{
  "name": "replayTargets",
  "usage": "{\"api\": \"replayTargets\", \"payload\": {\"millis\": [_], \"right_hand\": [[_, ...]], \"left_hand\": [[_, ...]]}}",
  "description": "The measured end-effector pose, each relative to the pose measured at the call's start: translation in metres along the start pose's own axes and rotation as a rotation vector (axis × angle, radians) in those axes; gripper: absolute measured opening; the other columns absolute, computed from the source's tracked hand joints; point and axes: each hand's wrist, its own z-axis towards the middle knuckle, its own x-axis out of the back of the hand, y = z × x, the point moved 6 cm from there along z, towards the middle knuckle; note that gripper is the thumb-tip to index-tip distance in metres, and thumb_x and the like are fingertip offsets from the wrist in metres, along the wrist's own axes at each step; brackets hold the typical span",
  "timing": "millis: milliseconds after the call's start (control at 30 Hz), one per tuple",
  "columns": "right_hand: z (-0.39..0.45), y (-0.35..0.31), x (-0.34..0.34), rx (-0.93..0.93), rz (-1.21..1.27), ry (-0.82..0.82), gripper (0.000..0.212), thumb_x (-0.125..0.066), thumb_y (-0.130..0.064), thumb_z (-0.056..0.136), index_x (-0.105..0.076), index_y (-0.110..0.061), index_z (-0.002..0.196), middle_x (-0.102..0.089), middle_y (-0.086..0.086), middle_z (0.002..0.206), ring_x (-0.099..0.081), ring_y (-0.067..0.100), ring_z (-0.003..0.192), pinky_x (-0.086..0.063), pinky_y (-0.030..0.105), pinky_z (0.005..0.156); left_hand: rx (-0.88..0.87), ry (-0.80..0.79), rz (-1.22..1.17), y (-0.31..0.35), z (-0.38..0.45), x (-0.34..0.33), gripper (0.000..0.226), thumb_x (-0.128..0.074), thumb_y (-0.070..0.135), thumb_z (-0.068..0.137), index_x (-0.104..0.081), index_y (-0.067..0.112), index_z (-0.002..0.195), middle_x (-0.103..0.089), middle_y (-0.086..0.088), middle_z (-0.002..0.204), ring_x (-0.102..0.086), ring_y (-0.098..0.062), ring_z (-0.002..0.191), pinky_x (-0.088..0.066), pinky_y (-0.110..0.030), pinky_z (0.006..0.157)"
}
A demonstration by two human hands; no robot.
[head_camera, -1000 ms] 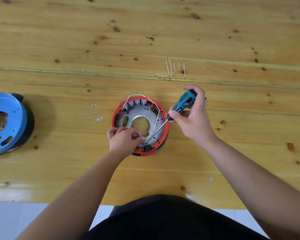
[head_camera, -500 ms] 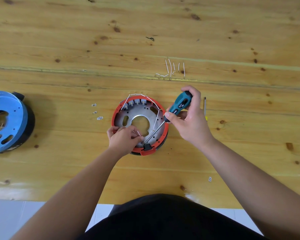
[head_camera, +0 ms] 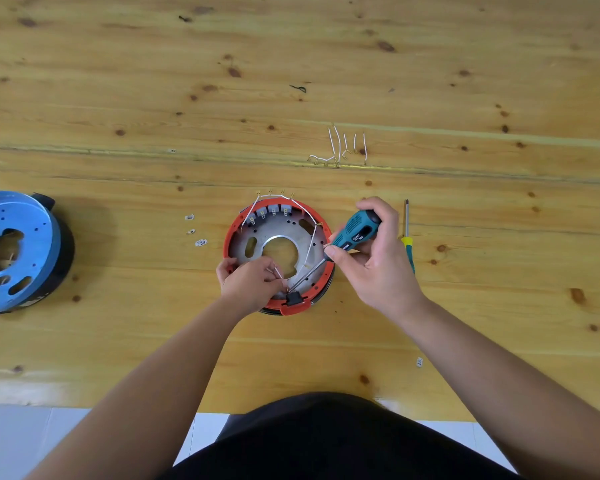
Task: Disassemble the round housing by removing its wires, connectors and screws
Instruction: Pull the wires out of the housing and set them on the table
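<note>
The round housing [head_camera: 278, 230], a red ring around a grey metal plate with a centre hole, lies on the wooden table. White wires [head_camera: 310, 249] run across its plate and over its far rim. My right hand [head_camera: 374, 258] grips a teal-handled screwdriver [head_camera: 352, 233]; its shaft slants down to a spot beside the black connector [head_camera: 292, 298] at the near rim. My left hand [head_camera: 250, 282] rests on the near left of the housing and pinches a short white wire [head_camera: 278, 271] next to the screwdriver tip.
A blue round housing [head_camera: 14, 251] sits at the left edge. Several removed wires [head_camera: 343, 148] lie beyond the housing. Small connectors [head_camera: 194, 232] lie to its left, one more [head_camera: 419, 362] at near right. A second screwdriver [head_camera: 407, 237] lies right of my right hand.
My right hand has shifted slightly left and turned on the screwdriver handle, uncovering the spare screwdriver. My left hand keeps its pinch on the wire at the near rim.
</note>
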Motion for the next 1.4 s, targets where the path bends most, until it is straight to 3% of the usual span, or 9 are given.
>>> {"api": "replayTargets", "payload": {"millis": [367,567,700,833,1067,1200,1400], "right_hand": [[-0.042,0.004,0.009,0.089,0.136,0.090,0.066,-0.075,-0.018,0.095,-0.034,-0.050,0.134,-0.067,-0.002,0.117,-0.072,0.027,0.111,-0.062,0.036,0.083],[-0.055,0.008,0.015,0.070,0.166,0.107,0.060,-0.073,-0.017,0.098,-0.033,-0.047,0.130,-0.066,0.009,0.118,-0.072,0.036,0.110,-0.064,0.049,0.081],[-0.066,0.013,0.010,0.062,0.076,0.063,0.057,-0.073,-0.011,0.096,-0.035,-0.040,0.128,-0.066,0.014,0.119,-0.071,0.031,0.113,-0.064,0.044,0.081],[-0.068,0.017,0.019,-0.010,0.145,0.119,0.060,-0.074,-0.018,0.096,-0.035,-0.050,0.129,-0.067,0.003,0.120,-0.070,0.028,0.113,-0.062,0.037,0.087],[-0.060,0.023,0.026,-0.128,0.224,0.192,0.064,-0.079,-0.018,0.092,-0.040,-0.051,0.130,-0.065,0.016,0.116,-0.071,0.029,0.106,-0.060,0.036,0.090],[-0.040,0.028,0.029,-0.189,0.277,0.220,0.067,-0.078,-0.020,0.090,-0.038,-0.040,0.140,-0.065,0.021,0.111,-0.070,0.035,0.100,-0.059,0.051,0.091],[0.004,0.032,0.036,-0.251,0.340,0.208,0.067,-0.075,-0.020,0.091,-0.036,-0.037,0.141,-0.072,0.000,0.098,-0.072,0.028,0.090,-0.056,0.059,0.096]], "left_hand": [[0.010,0.015,-0.008,-0.003,0.001,-0.002,0.031,-0.064,0.064,0.087,-0.061,0.033,0.086,-0.067,0.039,0.069,-0.055,0.017,0.094,-0.004,-0.026,0.097],[0.006,0.042,0.010,-0.002,0.001,-0.002,0.029,-0.064,0.061,0.089,-0.059,0.033,0.084,-0.067,0.037,0.067,-0.057,0.015,0.090,-0.004,-0.025,0.096],[0.006,0.061,0.039,-0.002,-0.001,-0.002,0.026,-0.065,0.057,0.091,-0.059,0.033,0.083,-0.070,0.029,0.069,-0.058,0.012,0.089,-0.005,-0.026,0.099],[0.008,0.077,0.024,-0.001,-0.002,0.000,0.024,-0.064,0.053,0.092,-0.058,0.032,0.083,-0.071,0.027,0.069,-0.060,0.011,0.087,-0.003,-0.020,0.093],[0.009,0.078,0.024,0.000,-0.002,0.000,0.023,-0.062,0.053,0.094,-0.054,0.033,0.085,-0.065,0.039,0.065,-0.055,0.018,0.090,-0.005,-0.022,0.095],[0.021,0.091,-0.041,-0.001,-0.004,0.002,0.024,-0.063,0.052,0.093,-0.053,0.034,0.083,-0.065,0.039,0.068,-0.054,0.018,0.090,-0.006,-0.022,0.097],[0.079,0.077,-0.201,-0.001,-0.002,0.008,0.017,-0.065,0.046,0.092,-0.060,0.032,0.085,-0.073,0.029,0.076,-0.048,0.018,0.100,-0.012,-0.028,0.107]]}}
